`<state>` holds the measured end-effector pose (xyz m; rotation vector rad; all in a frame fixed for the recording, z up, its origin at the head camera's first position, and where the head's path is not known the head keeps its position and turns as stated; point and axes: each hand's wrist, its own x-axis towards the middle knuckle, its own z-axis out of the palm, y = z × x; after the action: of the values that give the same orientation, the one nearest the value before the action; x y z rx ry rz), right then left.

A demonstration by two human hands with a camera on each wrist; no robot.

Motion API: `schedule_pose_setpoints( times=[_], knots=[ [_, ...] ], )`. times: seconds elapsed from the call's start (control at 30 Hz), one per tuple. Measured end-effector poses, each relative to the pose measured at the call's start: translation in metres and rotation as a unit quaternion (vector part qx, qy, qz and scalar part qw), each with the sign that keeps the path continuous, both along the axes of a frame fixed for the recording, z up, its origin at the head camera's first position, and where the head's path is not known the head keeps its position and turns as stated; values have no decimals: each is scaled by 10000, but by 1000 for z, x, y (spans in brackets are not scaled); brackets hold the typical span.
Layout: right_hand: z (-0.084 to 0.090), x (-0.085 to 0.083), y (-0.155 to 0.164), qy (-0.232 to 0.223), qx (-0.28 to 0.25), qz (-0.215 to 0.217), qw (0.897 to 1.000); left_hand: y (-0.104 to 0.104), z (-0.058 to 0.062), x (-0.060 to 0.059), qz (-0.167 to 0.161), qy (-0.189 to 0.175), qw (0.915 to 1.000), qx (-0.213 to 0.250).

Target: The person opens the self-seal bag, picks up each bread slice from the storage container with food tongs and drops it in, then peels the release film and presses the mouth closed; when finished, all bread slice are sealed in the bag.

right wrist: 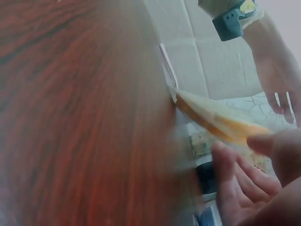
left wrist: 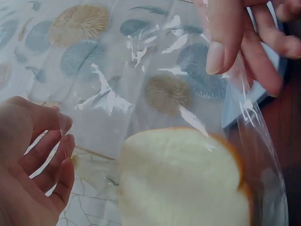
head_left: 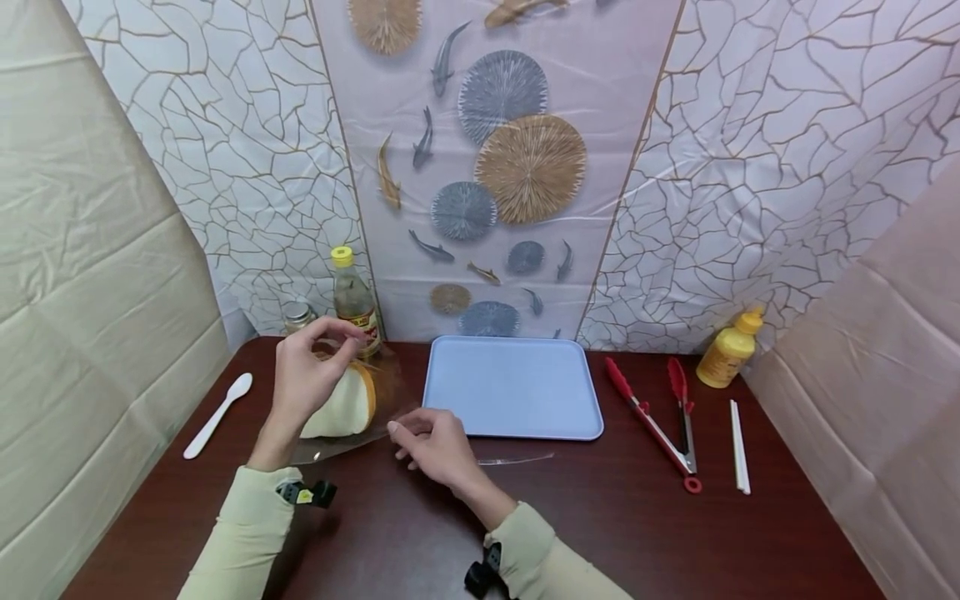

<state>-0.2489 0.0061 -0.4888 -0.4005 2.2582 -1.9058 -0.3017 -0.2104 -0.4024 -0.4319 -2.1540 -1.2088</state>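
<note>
Head view: left hand (head_left: 303,379) grip pinches bread bag (head_left: 352,400) top; right hand (head_left: 431,442) grip pinches bag edge beside tray (head_left: 513,387).

We are seeing the bread (head_left: 343,408) lying in its clear bag (head_left: 378,392) on the table (head_left: 600,533), left of the tray (head_left: 513,387). Behind the bread are standing a bottle (head_left: 354,300) and a jar (head_left: 297,315). A spoon (head_left: 217,414) is lying farther left; tongs (head_left: 660,421), a stick (head_left: 739,446) and a squeeze bottle (head_left: 729,348) are sitting right of the tray.
</note>
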Motion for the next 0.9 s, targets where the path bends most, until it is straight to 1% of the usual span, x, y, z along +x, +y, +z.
schedule_pose_setpoints(
  times=[0.1, 0.17, 0.27, 0.37, 0.5, 0.67, 0.8, 0.9],
  knots=[
    [2, -4, 1, 148, -352, -275, 9989, -1, 4, 1, 41, 27, 9999, 123],
    [5, -6, 6, 211, -497, -316, 9980, -2, 7, 2, 41, 38, 9997, 242],
    [14, -10, 16, 284, -577, -303, 9975, -3, 13, 6, 6, 26, 9990, 449],
    [27, -13, 29, 381, -630, -309, 9968, -1, 20, 11, -174, 38, 9966, 801],
    [48, -14, 51, 549, -888, -470, 9934, 7, 30, 21, -479, 85, 9895, 1359],
    [72, -13, 90, 847, -1264, -892, 9843, 30, 35, 28, -719, 123, 9801, 1847],
    [83, -14, 122, 1258, -1146, -1286, 9770, 56, 39, 30, -1038, 81, 9696, 2212],
    [90, -16, 144, 1627, -990, -1513, 9700, 79, 42, 28, -1377, 27, 9568, 2561]
  ],
)
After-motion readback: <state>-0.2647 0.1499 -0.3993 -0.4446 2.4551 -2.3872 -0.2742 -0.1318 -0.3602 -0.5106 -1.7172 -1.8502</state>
